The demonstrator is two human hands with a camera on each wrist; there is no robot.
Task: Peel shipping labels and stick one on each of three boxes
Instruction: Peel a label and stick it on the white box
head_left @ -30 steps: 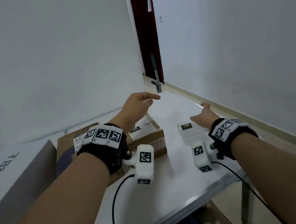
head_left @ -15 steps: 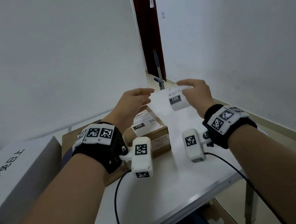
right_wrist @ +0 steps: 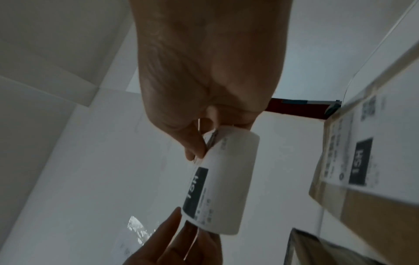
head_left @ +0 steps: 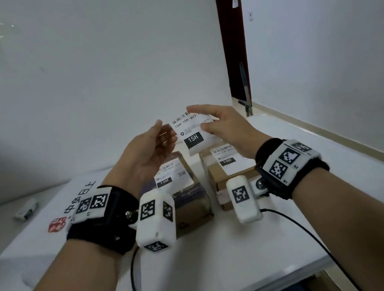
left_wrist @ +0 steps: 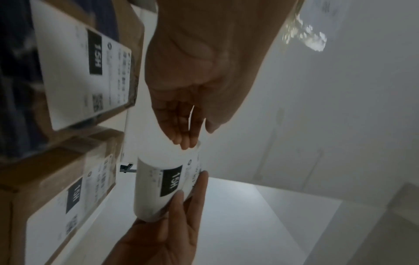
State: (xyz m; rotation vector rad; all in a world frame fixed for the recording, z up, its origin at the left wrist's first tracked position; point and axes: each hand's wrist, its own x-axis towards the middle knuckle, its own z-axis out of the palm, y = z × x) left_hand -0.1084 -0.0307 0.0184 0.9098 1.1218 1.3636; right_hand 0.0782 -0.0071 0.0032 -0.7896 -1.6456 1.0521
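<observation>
One white curled paper shipping label (head_left: 192,132), black 15H block | held in air above two labelled brown cardboard boxes (head_left: 216,175) | pinched by right hand (head_left: 228,124) | edge touched by straight-fingered left hand (head_left: 149,152)

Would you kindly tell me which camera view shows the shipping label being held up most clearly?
The head view: the label faces the camera, its barcode and 15H block readable. Both wrist views show it curled and foreshortened from the side, dim, with only the 15H block legible.
</observation>
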